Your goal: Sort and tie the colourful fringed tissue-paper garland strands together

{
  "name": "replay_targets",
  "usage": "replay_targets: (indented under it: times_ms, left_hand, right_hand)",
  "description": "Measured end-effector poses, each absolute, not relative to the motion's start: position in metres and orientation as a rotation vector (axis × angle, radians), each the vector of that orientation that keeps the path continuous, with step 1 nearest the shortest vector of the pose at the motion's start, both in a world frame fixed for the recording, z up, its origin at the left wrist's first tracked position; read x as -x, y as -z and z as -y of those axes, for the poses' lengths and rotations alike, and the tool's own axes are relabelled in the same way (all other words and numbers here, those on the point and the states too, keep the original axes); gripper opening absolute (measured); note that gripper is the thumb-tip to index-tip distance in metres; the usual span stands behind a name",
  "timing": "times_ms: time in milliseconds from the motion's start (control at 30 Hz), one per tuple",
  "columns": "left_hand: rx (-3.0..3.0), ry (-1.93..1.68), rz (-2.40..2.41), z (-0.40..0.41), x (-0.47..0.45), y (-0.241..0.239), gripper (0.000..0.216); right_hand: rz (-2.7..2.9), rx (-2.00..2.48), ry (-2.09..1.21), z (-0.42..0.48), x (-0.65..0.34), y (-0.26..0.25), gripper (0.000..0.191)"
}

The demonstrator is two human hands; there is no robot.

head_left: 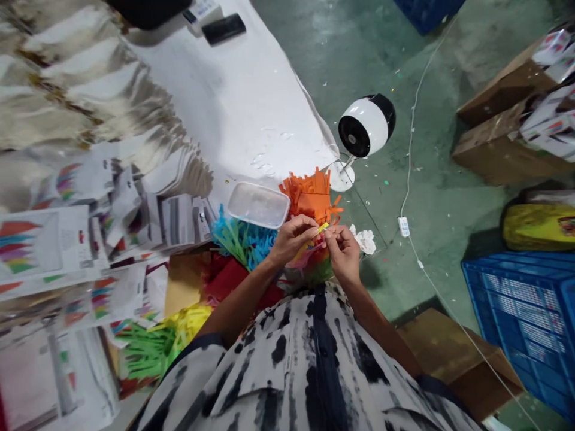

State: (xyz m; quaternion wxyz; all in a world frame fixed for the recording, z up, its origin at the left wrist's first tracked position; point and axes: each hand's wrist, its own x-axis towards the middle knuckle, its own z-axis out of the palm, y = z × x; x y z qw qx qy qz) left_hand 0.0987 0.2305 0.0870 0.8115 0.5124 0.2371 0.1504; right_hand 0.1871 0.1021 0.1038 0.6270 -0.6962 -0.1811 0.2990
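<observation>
In the head view, my left hand [294, 238] and my right hand [345, 250] meet close in front of my body, fingers pinched together. Between the fingertips shows a small yellow paper strip [323, 227], gripped from both sides. Pink, red and green tissue paper [309, 258] hangs beneath my hands, partly hidden by them. Just beyond lies a bundle of fringed orange paper [312, 194]. To the left are blue and green fringed paper strips [245, 239] and a translucent plastic tub [259, 205].
Stacked printed packages [45, 245] crowd the left side. A white cloth-covered table [233, 90] carries a dark phone [223, 29]. On the right are a white-and-black fan [367, 126], a power cord [409, 161], cardboard boxes [507, 143] and a blue crate [516, 311].
</observation>
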Motion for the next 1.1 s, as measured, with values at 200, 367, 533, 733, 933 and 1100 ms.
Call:
replay_targets:
  times_ms: [200, 367, 533, 733, 933, 1100]
  left_hand:
    - [-1.012, -0.279, -0.436, -0.223, -0.103, -0.085, 0.032]
    - [-1.002, -0.237, -0.440, -0.221, -0.102, -0.084, 0.032]
    - [-1.013, -0.240, -0.523, -0.221, -0.101, -0.080, 0.034]
    - [-1.083, -0.307, -0.581, -0.218, -0.101, -0.079, 0.032]
    - [-1.296, -0.363, -0.559, -0.217, -0.101, -0.081, 0.029]
    - [-1.545, -0.463, -0.503, -0.218, -0.100, -0.086, 0.026]
  right_hand:
    - [0.341, 1.514, -0.762, -0.097, -0.194, -0.099, 0.029]
    - [0.383, 1.530, -0.802, -0.094, -0.198, -0.099, 0.026]
    - [0.376, 1.540, -0.807, -0.094, -0.200, -0.097, 0.025]
    - [0.383, 1.556, -0.809, -0.095, -0.199, -0.097, 0.022]
    - [0.390, 1.586, -0.816, -0.095, -0.199, -0.099, 0.020]
    - [0.387, 1.626, -0.814, -0.096, -0.199, -0.098, 0.020]
